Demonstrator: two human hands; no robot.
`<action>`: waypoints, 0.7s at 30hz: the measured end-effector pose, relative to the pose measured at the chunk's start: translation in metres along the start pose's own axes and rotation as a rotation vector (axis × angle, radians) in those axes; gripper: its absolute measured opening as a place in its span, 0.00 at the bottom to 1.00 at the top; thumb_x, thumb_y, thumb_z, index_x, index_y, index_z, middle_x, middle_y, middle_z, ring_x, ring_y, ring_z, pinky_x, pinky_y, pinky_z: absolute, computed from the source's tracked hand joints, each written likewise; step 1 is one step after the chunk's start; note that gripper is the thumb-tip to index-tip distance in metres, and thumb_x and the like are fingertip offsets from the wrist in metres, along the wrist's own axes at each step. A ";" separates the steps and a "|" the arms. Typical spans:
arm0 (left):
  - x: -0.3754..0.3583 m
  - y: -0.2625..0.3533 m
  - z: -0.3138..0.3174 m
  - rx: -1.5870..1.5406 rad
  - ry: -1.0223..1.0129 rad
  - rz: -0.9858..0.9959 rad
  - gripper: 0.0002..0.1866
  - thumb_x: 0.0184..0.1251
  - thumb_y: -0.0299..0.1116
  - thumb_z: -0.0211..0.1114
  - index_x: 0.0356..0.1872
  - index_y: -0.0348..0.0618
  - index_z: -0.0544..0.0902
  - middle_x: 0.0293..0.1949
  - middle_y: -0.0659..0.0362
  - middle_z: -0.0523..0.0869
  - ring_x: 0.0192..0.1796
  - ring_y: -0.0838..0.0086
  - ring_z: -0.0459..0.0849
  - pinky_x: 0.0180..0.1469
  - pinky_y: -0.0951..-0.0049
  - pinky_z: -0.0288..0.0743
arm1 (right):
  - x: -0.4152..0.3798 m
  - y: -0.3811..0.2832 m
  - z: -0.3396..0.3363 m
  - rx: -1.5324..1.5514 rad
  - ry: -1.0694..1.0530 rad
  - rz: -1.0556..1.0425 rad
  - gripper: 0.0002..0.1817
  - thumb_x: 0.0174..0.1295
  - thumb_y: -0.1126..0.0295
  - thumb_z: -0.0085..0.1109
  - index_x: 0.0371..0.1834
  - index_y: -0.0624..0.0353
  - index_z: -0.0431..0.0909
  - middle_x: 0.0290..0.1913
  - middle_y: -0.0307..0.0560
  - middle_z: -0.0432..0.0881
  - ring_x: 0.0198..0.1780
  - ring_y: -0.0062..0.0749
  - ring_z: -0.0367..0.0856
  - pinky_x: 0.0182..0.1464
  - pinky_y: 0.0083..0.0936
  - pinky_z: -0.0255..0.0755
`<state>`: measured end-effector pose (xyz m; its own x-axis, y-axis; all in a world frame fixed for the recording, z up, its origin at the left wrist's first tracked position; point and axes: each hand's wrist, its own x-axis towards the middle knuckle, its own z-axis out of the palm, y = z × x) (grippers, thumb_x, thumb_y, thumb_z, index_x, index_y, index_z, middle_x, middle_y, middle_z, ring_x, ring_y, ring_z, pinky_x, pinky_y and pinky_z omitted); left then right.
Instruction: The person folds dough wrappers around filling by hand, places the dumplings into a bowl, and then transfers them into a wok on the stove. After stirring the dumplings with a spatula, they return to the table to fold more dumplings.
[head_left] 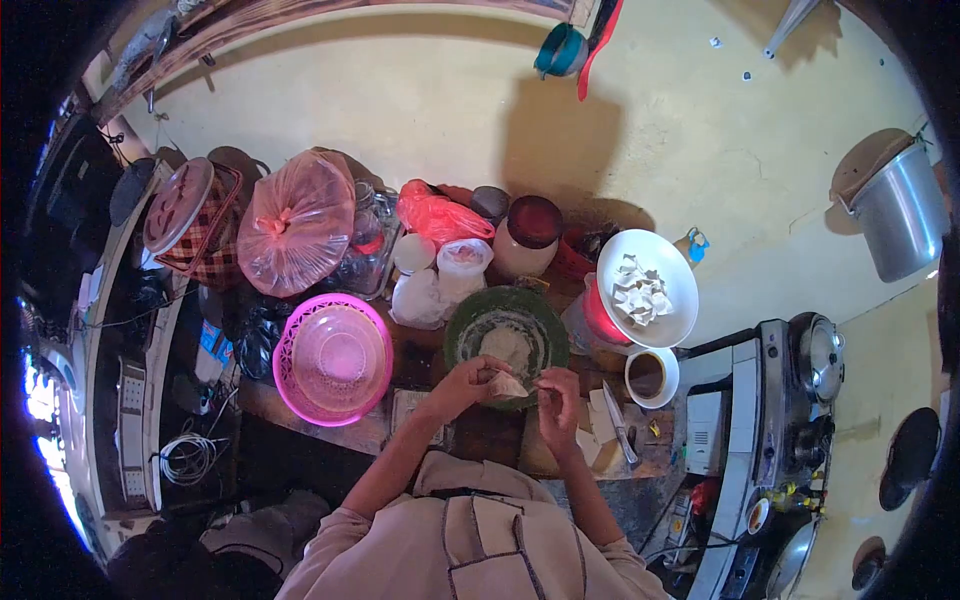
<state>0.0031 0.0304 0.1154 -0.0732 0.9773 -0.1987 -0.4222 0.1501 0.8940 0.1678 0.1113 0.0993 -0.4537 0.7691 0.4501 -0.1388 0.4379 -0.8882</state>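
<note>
The dumpling wrapper [507,385] is a small pale piece of dough, folded into a shape close to a triangle, with 1 corner pointing to the right. It is held in the air between the 2 hands, just above the near rim of the green bowl [462,322]. This bowl is round and dark green, and it has a pale lump of filling [506,345] in its middle.

The left hand [466,380] comes from the lower left with the forearm bare and the elbow bent. Its fingers are curled and they pinch the left edge of the wrapper. The right hand [556,397] rises from below with the wrist bent; its fingers are pressed together and they pinch the right corner of the same wrapper. The 2 hands are very near to each other, almost touching.

To the right of the green bowl, a white plate [680,300] stands higher and carries several folded white pieces [640,292]. Below the plate there is a cup [650,377] with dark liquid. A knife [619,420] lies on the table just to the right of the right hand. On the left of the green bowl sits a pink basket [332,358].
</note>
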 end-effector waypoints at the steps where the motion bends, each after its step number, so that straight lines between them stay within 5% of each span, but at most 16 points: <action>1: 0.000 0.001 -0.003 -0.035 -0.033 -0.033 0.17 0.56 0.25 0.59 0.47 0.39 0.70 0.42 0.58 0.78 0.45 0.77 0.75 0.48 0.77 0.71 | 0.004 -0.001 -0.009 -0.183 -0.081 -0.122 0.08 0.48 0.76 0.57 0.32 0.57 0.73 0.40 0.49 0.71 0.43 0.36 0.71 0.42 0.27 0.67; 5: 0.004 0.003 -0.011 -0.011 -0.228 -0.043 0.19 0.56 0.25 0.58 0.50 0.39 0.68 0.43 0.58 0.77 0.46 0.76 0.75 0.48 0.76 0.71 | 0.006 -0.011 -0.017 -0.384 -0.257 -0.275 0.12 0.42 0.80 0.61 0.29 0.52 0.75 0.40 0.45 0.71 0.39 0.35 0.75 0.37 0.28 0.72; 11: 0.009 -0.012 -0.003 -0.298 -0.018 0.008 0.20 0.56 0.28 0.59 0.51 0.39 0.67 0.47 0.56 0.74 0.48 0.74 0.74 0.49 0.74 0.71 | 0.003 -0.012 -0.008 -0.388 -0.212 -0.335 0.12 0.40 0.81 0.60 0.28 0.52 0.76 0.40 0.46 0.70 0.41 0.36 0.72 0.38 0.26 0.69; 14: 0.007 -0.019 0.005 -0.634 -0.034 -0.064 0.21 0.56 0.32 0.60 0.51 0.40 0.67 0.45 0.57 0.75 0.47 0.73 0.75 0.49 0.73 0.71 | 0.004 -0.025 0.000 -0.397 -0.182 -0.280 0.11 0.42 0.80 0.60 0.29 0.53 0.75 0.41 0.47 0.70 0.42 0.34 0.72 0.41 0.25 0.68; 21: 0.012 -0.034 0.012 -0.619 -0.024 0.019 0.17 0.57 0.32 0.60 0.48 0.42 0.71 0.45 0.59 0.76 0.47 0.73 0.76 0.51 0.72 0.71 | 0.002 -0.031 0.023 0.209 0.074 0.123 0.13 0.50 0.78 0.59 0.37 0.57 0.67 0.41 0.45 0.70 0.40 0.25 0.70 0.44 0.20 0.66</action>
<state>0.0275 0.0384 0.0870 -0.0682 0.9831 -0.1698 -0.8675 0.0256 0.4968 0.1508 0.0884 0.1252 -0.4136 0.8461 0.3363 -0.2695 0.2391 -0.9329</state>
